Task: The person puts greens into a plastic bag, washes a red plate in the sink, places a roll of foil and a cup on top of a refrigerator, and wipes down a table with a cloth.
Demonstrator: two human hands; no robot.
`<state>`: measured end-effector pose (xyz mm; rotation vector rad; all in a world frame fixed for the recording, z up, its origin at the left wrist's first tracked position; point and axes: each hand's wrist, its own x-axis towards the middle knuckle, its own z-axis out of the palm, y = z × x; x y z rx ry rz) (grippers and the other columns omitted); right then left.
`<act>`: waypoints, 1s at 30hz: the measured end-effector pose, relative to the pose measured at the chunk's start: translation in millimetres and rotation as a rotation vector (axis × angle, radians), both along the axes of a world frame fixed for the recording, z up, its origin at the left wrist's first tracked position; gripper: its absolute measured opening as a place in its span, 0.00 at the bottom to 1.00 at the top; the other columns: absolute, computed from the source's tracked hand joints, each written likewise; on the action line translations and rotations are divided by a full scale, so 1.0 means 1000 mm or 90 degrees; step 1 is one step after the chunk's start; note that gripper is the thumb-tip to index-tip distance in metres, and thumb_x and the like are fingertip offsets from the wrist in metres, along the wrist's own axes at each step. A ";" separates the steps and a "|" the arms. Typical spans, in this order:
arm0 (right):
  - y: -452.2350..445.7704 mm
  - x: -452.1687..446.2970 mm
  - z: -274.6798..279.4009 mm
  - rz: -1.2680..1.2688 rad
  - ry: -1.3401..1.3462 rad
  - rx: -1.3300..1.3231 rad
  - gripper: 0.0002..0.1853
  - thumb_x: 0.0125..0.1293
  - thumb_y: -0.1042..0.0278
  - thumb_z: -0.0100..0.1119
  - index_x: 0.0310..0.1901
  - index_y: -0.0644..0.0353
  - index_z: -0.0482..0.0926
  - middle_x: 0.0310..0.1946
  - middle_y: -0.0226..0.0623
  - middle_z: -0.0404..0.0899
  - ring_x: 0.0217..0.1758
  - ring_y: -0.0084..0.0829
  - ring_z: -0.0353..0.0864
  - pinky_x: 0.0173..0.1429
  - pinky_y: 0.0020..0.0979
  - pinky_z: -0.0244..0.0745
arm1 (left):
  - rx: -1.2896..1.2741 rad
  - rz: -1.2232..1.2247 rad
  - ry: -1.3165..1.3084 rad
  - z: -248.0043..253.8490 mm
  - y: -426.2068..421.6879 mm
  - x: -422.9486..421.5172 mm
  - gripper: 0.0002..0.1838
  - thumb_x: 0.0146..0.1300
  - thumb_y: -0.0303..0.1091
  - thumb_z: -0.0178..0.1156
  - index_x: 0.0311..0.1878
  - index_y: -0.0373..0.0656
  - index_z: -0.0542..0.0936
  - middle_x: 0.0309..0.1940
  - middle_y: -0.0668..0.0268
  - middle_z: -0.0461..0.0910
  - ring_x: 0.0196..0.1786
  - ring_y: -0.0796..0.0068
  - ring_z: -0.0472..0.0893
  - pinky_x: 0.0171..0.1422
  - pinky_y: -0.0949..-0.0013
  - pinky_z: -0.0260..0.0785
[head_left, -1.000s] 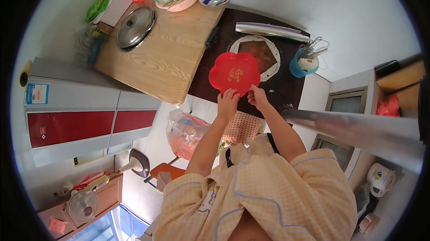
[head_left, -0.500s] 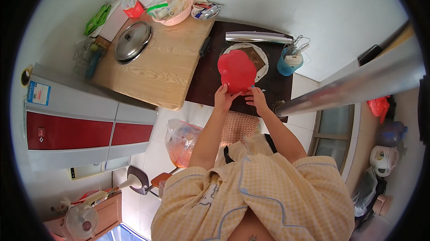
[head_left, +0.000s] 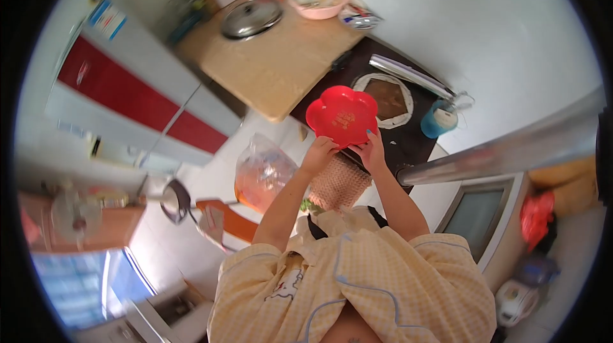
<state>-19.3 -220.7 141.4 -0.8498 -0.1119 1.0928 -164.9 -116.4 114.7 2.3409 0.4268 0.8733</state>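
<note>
Both my hands grip the near rim of a red flower-shaped plate (head_left: 343, 115), whose inner face with a gold pattern is turned up toward me. On its near left edge my left hand (head_left: 320, 153) is closed. My right hand (head_left: 370, 149) closes on the near right edge, a blue spot showing at a fingertip. Beyond the plate, on the dark table (head_left: 329, 85), lies a round white-rimmed piece (head_left: 411, 102) with a brown middle. A blue cup (head_left: 438, 121) with wire utensils stands right of it.
A long foil-like box (head_left: 408, 72) lies at the dark table's back. The wooden table (head_left: 274, 68) bears a pot lid (head_left: 251, 17) and a pink basin (head_left: 324, 11). Left stands a fridge (head_left: 140, 88); a clear plastic bag (head_left: 263, 171) is on the floor. A metal pipe (head_left: 511, 142) crosses at right.
The red plate has turned from its plain underside to its patterned inner face, still in both hands. My view has rotated, swinging the room clockwise.
</note>
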 end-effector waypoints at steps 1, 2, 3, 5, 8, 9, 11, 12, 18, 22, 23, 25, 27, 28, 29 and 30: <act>-0.001 -0.005 -0.002 0.035 -0.011 0.033 0.26 0.59 0.61 0.48 0.59 0.49 0.54 0.53 0.38 0.63 0.53 0.40 0.69 0.51 0.48 0.68 | 0.004 0.027 -0.002 -0.003 -0.010 -0.014 0.09 0.43 0.27 0.63 0.31 0.40 0.77 0.35 0.61 0.74 0.43 0.60 0.73 0.45 0.64 0.67; -0.002 -0.009 -0.004 0.072 -0.018 0.068 0.26 0.59 0.64 0.48 0.59 0.49 0.54 0.52 0.38 0.64 0.52 0.40 0.69 0.50 0.47 0.70 | -0.001 0.072 -0.003 -0.001 -0.022 -0.027 0.09 0.43 0.27 0.63 0.31 0.40 0.77 0.35 0.61 0.74 0.43 0.60 0.73 0.45 0.64 0.67; -0.002 -0.014 -0.006 0.118 -0.015 0.065 0.26 0.59 0.64 0.48 0.59 0.49 0.54 0.52 0.38 0.64 0.52 0.40 0.69 0.50 0.47 0.70 | 0.004 0.106 -0.021 0.007 -0.035 -0.040 0.09 0.43 0.28 0.63 0.31 0.40 0.77 0.37 0.60 0.74 0.45 0.60 0.72 0.48 0.64 0.66; -0.006 -0.028 -0.012 0.210 -0.010 0.117 0.27 0.58 0.67 0.48 0.60 0.50 0.54 0.53 0.38 0.65 0.52 0.39 0.70 0.48 0.44 0.72 | 0.020 0.231 -0.008 0.024 -0.065 -0.069 0.13 0.45 0.30 0.63 0.36 0.42 0.77 0.45 0.58 0.69 0.51 0.58 0.68 0.53 0.63 0.63; -0.017 -0.056 -0.012 0.354 0.010 0.116 0.28 0.57 0.69 0.48 0.60 0.51 0.55 0.52 0.38 0.66 0.52 0.37 0.70 0.47 0.42 0.73 | 0.104 0.721 -0.013 0.032 -0.102 -0.103 0.17 0.48 0.31 0.62 0.43 0.40 0.72 0.48 0.55 0.65 0.50 0.57 0.67 0.51 0.63 0.63; -0.022 -0.068 -0.014 0.404 0.009 0.107 0.27 0.56 0.69 0.48 0.59 0.53 0.57 0.51 0.37 0.67 0.53 0.36 0.69 0.47 0.40 0.74 | 0.072 0.802 -0.041 0.024 -0.106 -0.123 0.20 0.48 0.32 0.62 0.44 0.39 0.70 0.49 0.54 0.64 0.47 0.57 0.68 0.49 0.63 0.64; -0.030 -0.095 -0.021 0.490 -0.004 0.113 0.26 0.57 0.67 0.47 0.58 0.53 0.57 0.51 0.36 0.67 0.52 0.35 0.70 0.46 0.39 0.74 | -0.184 0.918 -0.150 0.039 -0.130 -0.154 0.23 0.47 0.32 0.63 0.45 0.36 0.67 0.44 0.55 0.67 0.39 0.60 0.71 0.42 0.64 0.65; -0.032 -0.110 -0.022 0.543 -0.019 0.124 0.25 0.58 0.66 0.46 0.58 0.53 0.57 0.51 0.36 0.67 0.51 0.34 0.70 0.45 0.38 0.74 | -0.136 0.957 -0.111 0.034 -0.138 -0.176 0.21 0.46 0.31 0.63 0.43 0.37 0.68 0.37 0.57 0.71 0.36 0.62 0.73 0.40 0.66 0.66; -0.053 -0.202 -0.002 0.764 -0.008 0.120 0.27 0.57 0.65 0.50 0.59 0.51 0.58 0.51 0.35 0.68 0.48 0.34 0.73 0.42 0.39 0.77 | -0.231 1.140 0.002 0.035 -0.222 -0.284 0.11 0.46 0.31 0.61 0.31 0.36 0.73 0.26 0.56 0.76 0.31 0.60 0.75 0.37 0.65 0.67; -0.069 -0.267 -0.001 0.881 -0.009 0.085 0.25 0.58 0.61 0.50 0.58 0.52 0.59 0.50 0.36 0.69 0.48 0.33 0.73 0.42 0.38 0.76 | -0.221 1.297 -0.121 0.038 -0.271 -0.349 0.10 0.51 0.34 0.58 0.30 0.35 0.73 0.25 0.55 0.77 0.30 0.58 0.77 0.37 0.64 0.68; -0.069 -0.286 -0.009 0.896 -0.008 0.073 0.25 0.58 0.60 0.50 0.58 0.52 0.59 0.49 0.36 0.70 0.48 0.33 0.73 0.43 0.38 0.76 | -0.230 1.332 -0.162 0.041 -0.287 -0.367 0.11 0.52 0.34 0.58 0.31 0.35 0.73 0.25 0.54 0.77 0.31 0.57 0.77 0.39 0.63 0.67; -0.073 -0.322 -0.016 0.920 -0.004 0.063 0.25 0.57 0.60 0.50 0.57 0.51 0.61 0.48 0.35 0.71 0.48 0.33 0.74 0.44 0.40 0.75 | -0.243 1.392 -0.292 0.040 -0.318 -0.408 0.10 0.53 0.33 0.57 0.31 0.35 0.72 0.23 0.57 0.77 0.25 0.65 0.77 0.27 0.66 0.70; -0.083 -0.362 -0.018 0.947 0.003 0.055 0.24 0.56 0.61 0.50 0.56 0.51 0.61 0.48 0.35 0.71 0.48 0.33 0.73 0.45 0.40 0.75 | -0.309 1.405 -0.496 0.043 -0.348 -0.450 0.11 0.54 0.33 0.57 0.31 0.33 0.73 0.24 0.62 0.76 0.21 0.76 0.76 0.18 0.74 0.70; -0.089 -0.385 -0.018 0.952 0.009 0.050 0.24 0.56 0.62 0.50 0.56 0.51 0.62 0.48 0.35 0.71 0.48 0.33 0.73 0.45 0.40 0.75 | -0.301 1.422 -0.505 0.042 -0.363 -0.471 0.11 0.54 0.33 0.57 0.31 0.33 0.73 0.24 0.62 0.76 0.21 0.76 0.76 0.18 0.74 0.70; -0.095 -0.410 -0.017 0.966 -0.001 0.044 0.24 0.55 0.64 0.48 0.55 0.51 0.62 0.48 0.34 0.71 0.48 0.34 0.73 0.46 0.40 0.74 | -0.317 1.442 -0.561 0.042 -0.377 -0.492 0.11 0.54 0.33 0.57 0.31 0.33 0.72 0.25 0.62 0.76 0.21 0.76 0.76 0.19 0.74 0.71; -0.102 -0.434 -0.018 0.983 0.000 0.048 0.24 0.55 0.64 0.48 0.55 0.51 0.62 0.48 0.34 0.71 0.48 0.34 0.73 0.46 0.40 0.74 | -0.331 1.459 -0.618 0.041 -0.391 -0.513 0.11 0.54 0.33 0.57 0.31 0.33 0.72 0.25 0.62 0.76 0.20 0.75 0.76 0.20 0.73 0.71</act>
